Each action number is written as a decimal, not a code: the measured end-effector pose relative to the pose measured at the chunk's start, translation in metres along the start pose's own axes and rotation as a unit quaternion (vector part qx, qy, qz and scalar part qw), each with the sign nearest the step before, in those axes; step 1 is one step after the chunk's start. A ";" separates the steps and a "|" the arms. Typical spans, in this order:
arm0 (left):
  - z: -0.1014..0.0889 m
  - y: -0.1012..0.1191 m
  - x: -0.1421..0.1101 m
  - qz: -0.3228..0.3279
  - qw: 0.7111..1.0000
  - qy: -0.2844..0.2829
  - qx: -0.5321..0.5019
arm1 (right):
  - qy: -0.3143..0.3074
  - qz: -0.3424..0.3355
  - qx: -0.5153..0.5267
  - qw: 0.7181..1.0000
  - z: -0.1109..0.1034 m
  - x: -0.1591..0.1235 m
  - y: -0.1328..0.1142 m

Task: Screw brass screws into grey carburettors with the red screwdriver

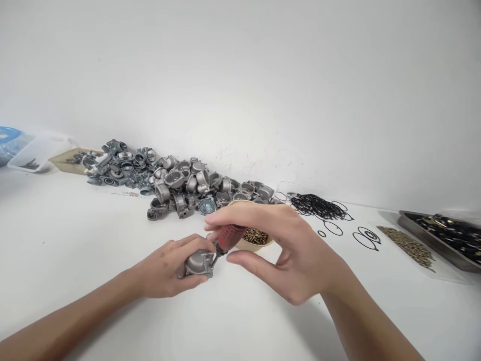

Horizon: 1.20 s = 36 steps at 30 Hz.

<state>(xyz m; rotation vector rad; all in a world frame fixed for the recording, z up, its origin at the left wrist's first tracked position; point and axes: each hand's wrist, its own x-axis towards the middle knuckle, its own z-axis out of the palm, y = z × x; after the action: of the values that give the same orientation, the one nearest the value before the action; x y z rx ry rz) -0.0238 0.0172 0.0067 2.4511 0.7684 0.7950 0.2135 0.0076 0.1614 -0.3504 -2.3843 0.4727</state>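
My left hand (171,268) grips a grey metal carburetor float bowl (200,263) just above the table, fingers over its top and thumb along the near side. A screwdriver with a red handle (230,236) leans into the bowl's right side, its shaft slanting down to the left. Curled around that handle is my right hand (285,250), index finger over the top and thumb low beside it. The far fingers are partly hidden behind the handle. Behind the right hand, partly covered, stands a cream tub (259,246) of small brass-coloured parts (256,235).
Many float bowls (175,179) are heaped along the wall, with darker carburetor bodies (130,170) to their left. Black rubber rings (319,205) lie to the right, near a pile of screws (408,245) and a metal tray (408,219). Plastic containers (41,150) stand far left.
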 end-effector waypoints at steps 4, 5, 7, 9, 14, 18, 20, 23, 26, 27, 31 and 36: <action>0.001 -0.001 -0.001 -0.009 1.000 0.000 0.001 | -0.004 -0.006 0.045 0.999 -0.002 -0.001 0.001; 0.000 0.000 -0.001 -0.013 1.000 -0.001 -0.001 | 0.005 -0.005 0.043 0.999 -0.001 -0.002 0.002; 0.000 0.000 0.000 -0.017 1.000 -0.007 -0.003 | 0.021 -0.002 0.030 0.999 0.000 -0.002 0.005; -0.001 0.001 0.001 -0.018 1.000 -0.009 -0.004 | 0.029 -0.003 0.018 0.999 0.002 -0.002 0.007; -0.003 0.002 0.001 -0.005 1.000 -0.007 -0.027 | 0.029 -0.001 0.002 1.000 0.004 -0.001 0.004; -0.003 0.002 0.001 0.007 0.999 -0.004 -0.043 | 0.035 0.000 -0.010 0.999 0.006 0.000 0.000; -0.003 0.002 0.001 0.011 0.999 -0.003 -0.047 | 0.038 -0.001 -0.017 0.999 0.007 0.000 0.000; -0.003 0.001 0.001 0.012 0.999 -0.004 -0.048 | 0.034 0.005 -0.027 0.999 0.008 -0.001 0.001; -0.002 0.001 0.001 0.006 0.999 -0.004 -0.037 | 0.033 0.014 -0.035 0.999 0.006 -0.001 0.004; -0.002 0.001 0.001 0.004 0.999 -0.003 -0.032 | 0.033 0.018 -0.039 0.999 0.005 -0.001 0.005; -0.001 0.000 0.001 -0.008 1.000 -0.006 -0.017 | 0.024 0.053 -0.075 0.995 -0.002 -0.003 0.006; -0.002 -0.003 -0.001 -0.069 0.998 -0.014 -0.001 | 0.024 0.011 -0.086 0.996 -0.009 -0.006 0.001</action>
<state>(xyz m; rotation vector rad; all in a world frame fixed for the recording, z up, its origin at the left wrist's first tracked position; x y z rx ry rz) -0.0270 0.0192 0.0057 2.3713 0.9148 0.7085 0.2240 0.0080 0.1641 -0.4607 -2.3829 0.2667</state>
